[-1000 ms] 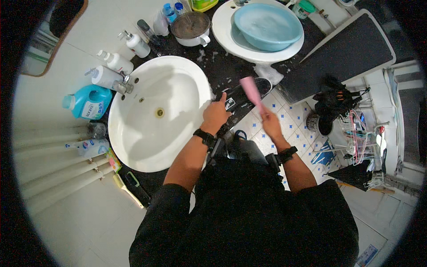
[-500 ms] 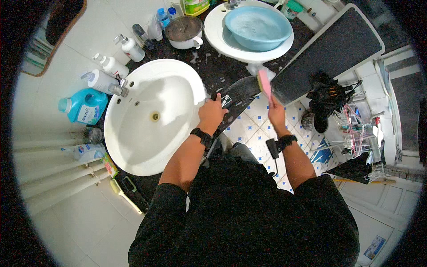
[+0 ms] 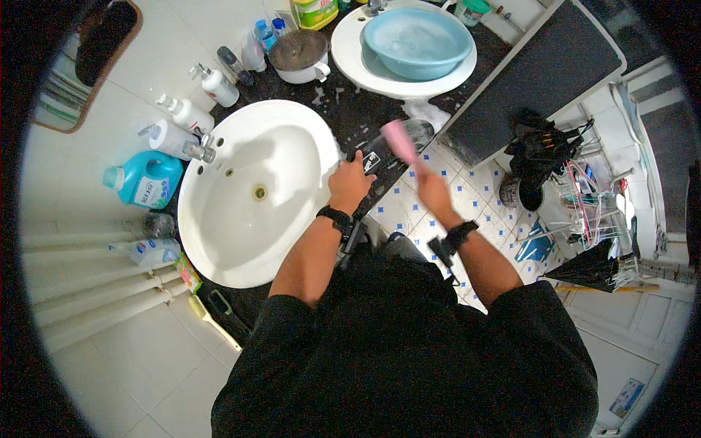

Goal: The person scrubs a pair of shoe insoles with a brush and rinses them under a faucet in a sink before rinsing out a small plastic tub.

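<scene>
A long, dark, flat piece that looks like an insole (image 3: 418,133) lies on the black counter, with a white-framed label (image 3: 372,161) near its close end. My left hand (image 3: 350,184) grips that labelled end, its thumb beside the label. In my right hand (image 3: 436,193) is the handle of a pink scrub brush (image 3: 399,141), blurred by motion. The brush head is over the middle of the insole; its bristles face away from me and are hidden. Pale foam or a wet, clear film (image 3: 425,112) lies at the insole's far end.
On the left is a white sink (image 3: 255,241), bordered by pump bottles (image 3: 191,117) and a blue detergent jug (image 3: 152,179). A second basin (image 3: 350,44) holds a blue washbowl (image 3: 418,69) of sudsy water. Beside it stands a lidded pot (image 3: 299,64). A dark board (image 3: 533,80) leans at right.
My right hand has drawn the pink brush leftward along the insole, from its far end toward the label. My left hand keeps its hold at the near end.
</scene>
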### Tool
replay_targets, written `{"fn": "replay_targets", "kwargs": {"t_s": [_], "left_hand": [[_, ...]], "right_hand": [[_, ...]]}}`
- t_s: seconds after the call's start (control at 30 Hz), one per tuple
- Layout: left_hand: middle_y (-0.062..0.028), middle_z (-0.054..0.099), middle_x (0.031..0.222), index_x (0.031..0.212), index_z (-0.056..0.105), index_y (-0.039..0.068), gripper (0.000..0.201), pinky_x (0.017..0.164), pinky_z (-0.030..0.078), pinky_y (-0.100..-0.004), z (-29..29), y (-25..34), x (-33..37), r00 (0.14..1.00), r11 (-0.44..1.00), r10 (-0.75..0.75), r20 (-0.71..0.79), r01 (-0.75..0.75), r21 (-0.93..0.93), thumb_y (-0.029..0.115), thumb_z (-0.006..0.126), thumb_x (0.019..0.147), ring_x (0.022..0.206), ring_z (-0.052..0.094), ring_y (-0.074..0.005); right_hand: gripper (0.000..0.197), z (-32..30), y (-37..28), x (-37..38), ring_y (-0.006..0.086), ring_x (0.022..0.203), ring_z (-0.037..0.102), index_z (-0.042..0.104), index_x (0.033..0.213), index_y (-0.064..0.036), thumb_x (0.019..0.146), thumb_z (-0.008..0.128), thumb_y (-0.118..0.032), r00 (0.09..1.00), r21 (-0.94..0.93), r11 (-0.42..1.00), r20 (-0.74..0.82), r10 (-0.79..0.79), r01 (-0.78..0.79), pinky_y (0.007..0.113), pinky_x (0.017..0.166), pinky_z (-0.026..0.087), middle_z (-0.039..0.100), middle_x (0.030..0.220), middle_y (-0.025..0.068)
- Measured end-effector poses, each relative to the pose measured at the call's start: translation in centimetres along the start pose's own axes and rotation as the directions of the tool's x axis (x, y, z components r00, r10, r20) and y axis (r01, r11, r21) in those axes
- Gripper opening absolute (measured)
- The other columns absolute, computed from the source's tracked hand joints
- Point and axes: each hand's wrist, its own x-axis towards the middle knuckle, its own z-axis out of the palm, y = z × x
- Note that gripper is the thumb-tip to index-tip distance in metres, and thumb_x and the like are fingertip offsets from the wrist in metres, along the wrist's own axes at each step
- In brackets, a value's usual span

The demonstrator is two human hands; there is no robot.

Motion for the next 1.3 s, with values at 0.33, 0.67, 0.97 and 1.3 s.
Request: {"fn": "replay_targets", "kwargs": {"t_s": [0.33,0.67,0.97,1.3], "left_hand": [[-0.0142,0.062,0.096,0.134,0.04,0.012,0.07,0.07,0.051,-0.0417,0.4,-0.8,-0.5,1.0,1.0,0.018,0.007,-0.018,-0.018,0.041,0.066,0.076,0.086,0.062,-0.0298],[-0.0066,0.065,0.082,0.131,0.044,0.01,0.064,0.059,0.049,-0.0405,0.6,-2.0,-0.8,0.993,0.994,0.108,-0.051,-0.107,0.022,0.039,0.065,0.078,0.074,0.062,-0.028],[-0.0132,0.065,0.092,0.133,0.043,0.014,0.068,0.071,0.05,-0.0412,0.4,-2.0,-0.5,0.999,0.996,0.053,-0.008,-0.053,-0.072,0.039,0.068,0.075,0.088,0.062,-0.0301],[-0.0185,0.063,0.09,0.139,0.034,0.016,0.066,0.069,0.05,-0.0436,1.1,-2.9,-1.0,0.993,0.951,-0.014,0.119,0.05,-0.305,0.043,0.058,0.083,0.085,0.06,-0.0356]], "right_hand": [[0.033,-1.2,2.1,0.9,0.0424,0.078,0.059,0.055,0.117,-0.0117,0.093,0.037,-0.025,0.972,0.007,1.0,-0.235,-0.015,0.017,0.051,0.069,0.047,0.061,0.087,0.0256],[0.035,-3.7,2.2,0.8,0.0435,0.085,0.059,0.055,0.116,-0.0067,0.094,0.036,-0.025,0.963,0.096,0.995,-0.266,0.049,-0.024,0.05,0.077,0.046,0.061,0.092,0.0261],[0.037,0.2,3.4,-0.8,0.043,0.08,0.06,0.049,0.126,-0.0153,0.094,0.038,-0.029,0.998,-0.125,0.991,0.016,0.056,-0.054,0.05,0.073,0.048,0.061,0.088,0.0254],[0.041,-0.7,-1.9,-2.7,0.0453,0.079,0.059,0.039,0.134,-0.0271,0.093,0.039,-0.032,0.982,-0.071,0.995,0.18,-0.056,0.07,0.052,0.075,0.046,0.061,0.091,0.0267]]}}
